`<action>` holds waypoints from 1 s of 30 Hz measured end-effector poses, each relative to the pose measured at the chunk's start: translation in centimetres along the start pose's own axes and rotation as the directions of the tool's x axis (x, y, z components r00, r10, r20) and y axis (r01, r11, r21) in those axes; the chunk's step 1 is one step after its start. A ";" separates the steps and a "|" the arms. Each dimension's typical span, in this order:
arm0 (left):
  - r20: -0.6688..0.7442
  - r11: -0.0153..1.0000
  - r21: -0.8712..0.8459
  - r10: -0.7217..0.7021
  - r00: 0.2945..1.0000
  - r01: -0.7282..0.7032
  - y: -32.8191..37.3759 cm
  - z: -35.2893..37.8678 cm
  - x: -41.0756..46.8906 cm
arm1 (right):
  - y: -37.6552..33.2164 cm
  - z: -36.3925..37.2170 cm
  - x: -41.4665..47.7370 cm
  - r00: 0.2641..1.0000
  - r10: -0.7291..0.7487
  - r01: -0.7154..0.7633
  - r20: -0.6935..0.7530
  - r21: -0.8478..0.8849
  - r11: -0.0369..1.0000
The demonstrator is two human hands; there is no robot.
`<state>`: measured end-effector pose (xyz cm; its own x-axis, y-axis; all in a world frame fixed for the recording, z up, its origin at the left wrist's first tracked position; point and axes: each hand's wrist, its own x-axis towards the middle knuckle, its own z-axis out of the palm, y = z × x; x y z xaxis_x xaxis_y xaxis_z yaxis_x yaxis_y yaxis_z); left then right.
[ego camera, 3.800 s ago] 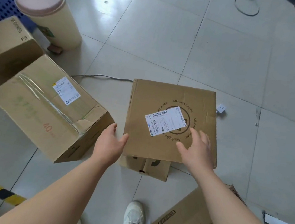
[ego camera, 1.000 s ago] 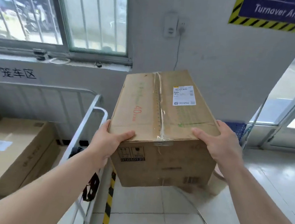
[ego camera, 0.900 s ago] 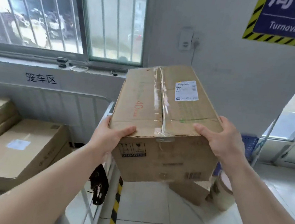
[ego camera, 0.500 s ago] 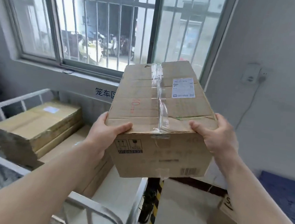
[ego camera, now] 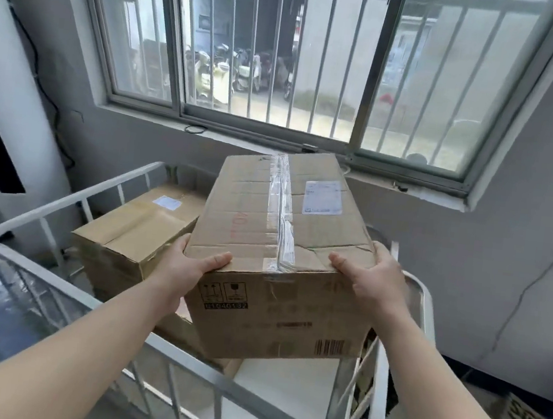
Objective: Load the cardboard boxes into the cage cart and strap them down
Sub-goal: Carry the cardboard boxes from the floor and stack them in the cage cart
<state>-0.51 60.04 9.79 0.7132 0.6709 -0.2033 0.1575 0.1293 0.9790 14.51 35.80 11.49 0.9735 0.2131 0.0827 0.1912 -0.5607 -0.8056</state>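
The cage cart [ego camera: 73,198] stood under the barred window, its white rails framing a box already loaded [ego camera: 134,231] on the left side. Above the near rail, over the cart's bare right side, hung the carried cardboard box [ego camera: 280,254], a bulky, taped carton with creased top flaps; it looked stiff enough to keep its shape, moderately heavy, and marked with fragile and this-way-up symbols, so the near corners and underside seemed the sound places to hold. The left hand [ego camera: 185,269] clasped its near left corner, thumb lying across the top. The right hand [ego camera: 375,281] gripped the near right corner likewise, fingers wrapped round the side.
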 end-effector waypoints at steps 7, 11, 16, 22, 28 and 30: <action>-0.037 0.997 0.057 -0.055 0.998 0.057 -3.1 -1.9 8.8 | 0.6 8.1 6.0 0.992 0.098 -0.093 0.078 -0.063 0.994; -0.042 0.989 0.091 -0.116 0.992 0.120 -4.6 -3.0 14.3 | 1.4 12.5 9.6 0.980 0.164 -0.156 0.111 -0.077 0.985; -0.048 0.970 0.157 -0.179 0.983 0.184 -6.5 -4.6 20.5 | 1.4 17.9 12.9 0.963 0.231 -0.216 0.140 -0.114 0.970; 0.024 0.935 0.249 -0.266 0.964 0.252 -9.3 -7.5 29.0 | 1.9 25.7 15.7 0.927 0.356 -0.344 0.119 -0.108 0.933; 0.114 0.907 0.329 -0.315 0.942 0.264 -11.9 -11.3 37.9 | 1.6 35.0 16.3 0.874 0.483 -0.482 0.044 -0.034 0.875; 0.131 0.889 0.393 -0.308 0.942 0.236 -12.9 -12.5 40.4 | 1.8 37.7 16.3 0.850 0.527 -0.527 0.029 -0.007 0.850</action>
<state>17.72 94.58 -10.86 0.7131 0.4964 -0.4950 0.5767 -0.0139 0.8169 25.98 68.44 -10.75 0.9242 -0.0915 -0.3709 -0.3494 -0.5948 -0.7239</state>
